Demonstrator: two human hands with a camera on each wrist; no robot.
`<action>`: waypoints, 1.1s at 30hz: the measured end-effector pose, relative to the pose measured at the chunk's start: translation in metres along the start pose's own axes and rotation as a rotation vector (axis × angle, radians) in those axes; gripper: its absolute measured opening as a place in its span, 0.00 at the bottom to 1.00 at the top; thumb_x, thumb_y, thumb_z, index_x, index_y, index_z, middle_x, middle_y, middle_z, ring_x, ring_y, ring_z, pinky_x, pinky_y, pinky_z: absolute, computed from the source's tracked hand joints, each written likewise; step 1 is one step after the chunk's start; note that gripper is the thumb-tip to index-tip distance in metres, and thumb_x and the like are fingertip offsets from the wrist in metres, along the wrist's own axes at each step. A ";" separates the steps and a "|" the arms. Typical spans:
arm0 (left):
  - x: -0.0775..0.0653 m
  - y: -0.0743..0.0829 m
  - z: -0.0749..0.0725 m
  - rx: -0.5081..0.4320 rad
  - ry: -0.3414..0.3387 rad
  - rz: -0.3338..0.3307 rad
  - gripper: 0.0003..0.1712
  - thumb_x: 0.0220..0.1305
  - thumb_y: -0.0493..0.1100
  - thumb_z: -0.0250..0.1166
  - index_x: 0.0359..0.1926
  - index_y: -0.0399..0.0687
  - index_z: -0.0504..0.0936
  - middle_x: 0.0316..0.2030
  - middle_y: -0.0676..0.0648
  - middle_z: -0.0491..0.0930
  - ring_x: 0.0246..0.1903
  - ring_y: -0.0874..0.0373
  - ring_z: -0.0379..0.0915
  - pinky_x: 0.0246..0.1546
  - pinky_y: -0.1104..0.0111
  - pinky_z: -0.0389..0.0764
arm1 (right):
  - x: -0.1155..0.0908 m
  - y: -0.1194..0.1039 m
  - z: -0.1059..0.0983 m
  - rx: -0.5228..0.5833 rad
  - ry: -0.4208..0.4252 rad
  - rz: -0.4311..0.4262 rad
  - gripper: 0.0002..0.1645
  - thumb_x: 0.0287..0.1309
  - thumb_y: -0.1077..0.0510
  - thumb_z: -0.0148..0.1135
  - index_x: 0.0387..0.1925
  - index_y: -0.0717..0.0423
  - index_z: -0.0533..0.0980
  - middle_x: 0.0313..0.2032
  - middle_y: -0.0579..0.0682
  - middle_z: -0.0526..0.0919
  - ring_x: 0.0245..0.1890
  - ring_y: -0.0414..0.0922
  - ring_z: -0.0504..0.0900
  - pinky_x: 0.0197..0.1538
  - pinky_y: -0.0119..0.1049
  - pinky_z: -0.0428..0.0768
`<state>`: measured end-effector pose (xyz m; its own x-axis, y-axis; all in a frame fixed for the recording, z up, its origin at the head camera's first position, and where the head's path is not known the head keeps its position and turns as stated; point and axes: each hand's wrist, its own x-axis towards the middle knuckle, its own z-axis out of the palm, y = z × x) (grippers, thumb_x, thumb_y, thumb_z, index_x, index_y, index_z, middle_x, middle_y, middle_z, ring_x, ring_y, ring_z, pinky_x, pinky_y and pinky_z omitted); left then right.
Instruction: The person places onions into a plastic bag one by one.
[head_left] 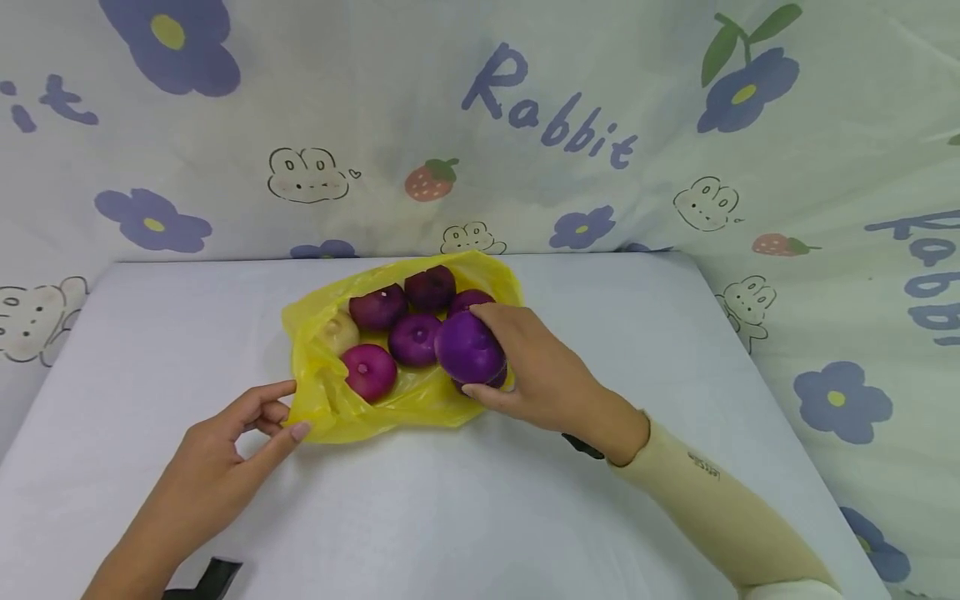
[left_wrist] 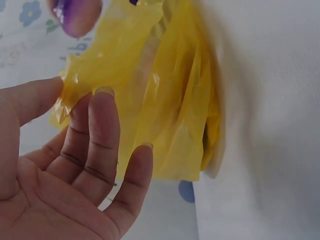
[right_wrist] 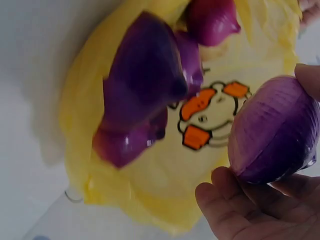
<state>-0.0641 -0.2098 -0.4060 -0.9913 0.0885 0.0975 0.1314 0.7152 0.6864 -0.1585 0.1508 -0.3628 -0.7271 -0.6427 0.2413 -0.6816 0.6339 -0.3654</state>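
My right hand (head_left: 551, 367) grips a purple onion (head_left: 468, 348) above the right side of a yellow plastic bag (head_left: 330, 427). In the right wrist view, fingertips lie beneath that onion and the thumb is against its upper side. At the bag's left edge, my left hand (head_left: 225, 462) pinches the thin plastic between thumb and finger, as the left wrist view shows. Inside the bag's open mouth lie several dark purple onions, including one in the middle (head_left: 415, 339), plus a magenta onion (head_left: 370, 372) and a pale onion (head_left: 340, 335) at the left.
The bag lies on a white table (head_left: 600, 517), towards its far edge. Behind stands a patterned cloth (head_left: 375, 108) with rabbits, flowers and strawberries, which also covers the right side. A black strap piece (head_left: 216, 579) shows beneath the left wrist.
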 end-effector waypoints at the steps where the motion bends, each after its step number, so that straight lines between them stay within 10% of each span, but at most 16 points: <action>1: 0.000 0.000 0.000 -0.002 0.002 0.004 0.28 0.70 0.47 0.72 0.68 0.49 0.78 0.41 0.57 0.83 0.41 0.69 0.72 0.38 0.78 0.69 | 0.002 -0.002 0.005 -0.005 -0.011 -0.002 0.53 0.59 0.45 0.78 0.76 0.59 0.60 0.69 0.58 0.69 0.67 0.52 0.70 0.63 0.45 0.78; 33: 0.003 -0.002 0.001 -0.010 -0.014 0.035 0.27 0.71 0.46 0.72 0.67 0.48 0.77 0.40 0.59 0.82 0.40 0.68 0.75 0.40 0.79 0.69 | 0.016 -0.017 0.071 -0.151 -0.094 -0.170 0.30 0.63 0.50 0.75 0.62 0.58 0.78 0.60 0.51 0.78 0.61 0.47 0.77 0.67 0.36 0.72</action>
<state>-0.0669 -0.2099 -0.4076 -0.9861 0.1231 0.1114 0.1659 0.7044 0.6902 -0.1522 0.0995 -0.4163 -0.5951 -0.7783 0.2002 -0.8030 0.5659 -0.1868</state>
